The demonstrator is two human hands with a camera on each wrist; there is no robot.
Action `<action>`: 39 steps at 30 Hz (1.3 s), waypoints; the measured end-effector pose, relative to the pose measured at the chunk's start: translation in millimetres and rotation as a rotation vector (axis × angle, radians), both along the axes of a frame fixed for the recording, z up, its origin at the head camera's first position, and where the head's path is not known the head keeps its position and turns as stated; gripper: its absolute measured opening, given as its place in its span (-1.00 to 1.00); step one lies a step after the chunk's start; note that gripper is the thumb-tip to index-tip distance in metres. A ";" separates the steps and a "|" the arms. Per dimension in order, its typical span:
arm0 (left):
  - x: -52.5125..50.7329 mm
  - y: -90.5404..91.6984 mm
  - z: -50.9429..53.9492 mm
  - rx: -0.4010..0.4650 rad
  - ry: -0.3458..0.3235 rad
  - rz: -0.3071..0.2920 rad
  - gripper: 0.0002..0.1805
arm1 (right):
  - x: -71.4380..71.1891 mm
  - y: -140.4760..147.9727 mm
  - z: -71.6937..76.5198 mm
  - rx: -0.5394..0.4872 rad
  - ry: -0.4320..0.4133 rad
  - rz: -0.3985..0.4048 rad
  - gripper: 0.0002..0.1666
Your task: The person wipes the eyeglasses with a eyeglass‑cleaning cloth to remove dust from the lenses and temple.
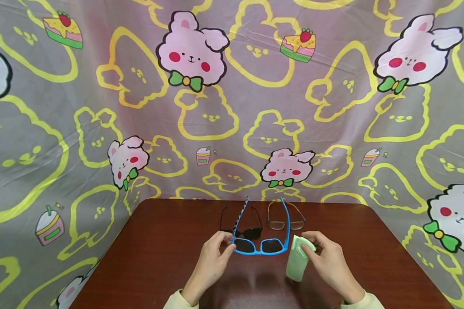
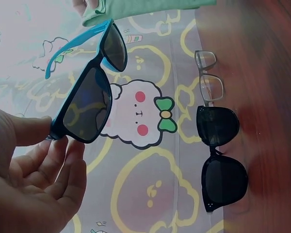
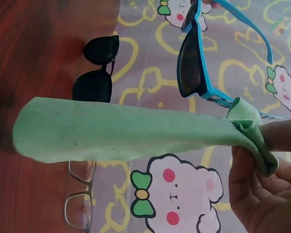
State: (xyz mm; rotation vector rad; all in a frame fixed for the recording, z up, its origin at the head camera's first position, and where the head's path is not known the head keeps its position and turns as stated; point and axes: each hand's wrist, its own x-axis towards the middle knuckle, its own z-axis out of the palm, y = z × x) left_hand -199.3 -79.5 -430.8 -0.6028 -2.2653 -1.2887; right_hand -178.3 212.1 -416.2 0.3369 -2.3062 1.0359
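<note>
My left hand [image 1: 212, 259] pinches the blue-framed sunglasses [image 1: 272, 246] at one front corner, between thumb and fingers. The sunglasses are held above the table with dark lenses and both temples unfolded, pointing away from me. In the left wrist view, the thumb [image 2: 31, 131] presses the frame's corner. My right hand [image 1: 330, 259] grips a light green cloth [image 1: 297, 264] by its bunched upper end. The rest of the cloth hangs down beside the right end of the sunglasses, apart from the lenses. In the right wrist view the cloth [image 3: 111, 130] appears as a long folded strip.
Black sunglasses [image 2: 225, 179] lie on the dark red-brown table [image 1: 162, 240] behind the blue pair, temples unfolded. Thin-rimmed clear eyeglasses [image 2: 212, 88] lie to their right. A curtain [image 1: 232, 103] printed with cartoon rabbits encloses the table's back and sides.
</note>
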 end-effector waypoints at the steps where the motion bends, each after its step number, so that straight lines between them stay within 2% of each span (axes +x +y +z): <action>1: 0.0 0.2 0.2 0.003 0.005 0.002 -0.81 | -0.2 -0.3 -0.2 -0.003 0.020 0.003 -0.68; 7: 0.4 1.3 0.8 0.026 0.025 0.011 -0.81 | -3.1 -1.4 -3.2 0.004 0.212 0.101 -0.61; 16: 0.7 5.0 -1.4 0.049 0.037 0.002 -0.82 | -6.6 -3.1 -6.0 0.042 0.306 0.133 -0.62; 20: 1.3 7.6 -2.4 0.055 0.064 -0.007 -0.80 | -6.7 -5.3 -7.4 0.065 0.340 0.093 -0.60; 25: 2.5 11.4 -3.2 0.061 0.111 -0.010 -0.76 | -7.4 -10.1 -7.6 0.093 0.417 -0.010 -0.55; 28: 3.1 13.5 -4.5 0.059 0.135 -0.008 -0.75 | -8.2 -12.5 -9.0 0.115 0.456 -0.042 -0.71; 30: 3.3 14.9 -5.2 0.058 0.146 -0.012 -0.75 | -8.9 -13.9 -10.4 0.125 0.483 -0.044 -0.75; 34: 4.0 17.2 -6.3 0.051 0.142 -0.016 -0.76 | -9.8 -16.0 -11.7 0.168 0.553 -0.041 -0.54; 39: 5.8 20.5 -5.7 0.046 0.104 -0.024 -0.77 | -9.2 -17.3 -10.7 0.242 0.607 -0.024 -0.59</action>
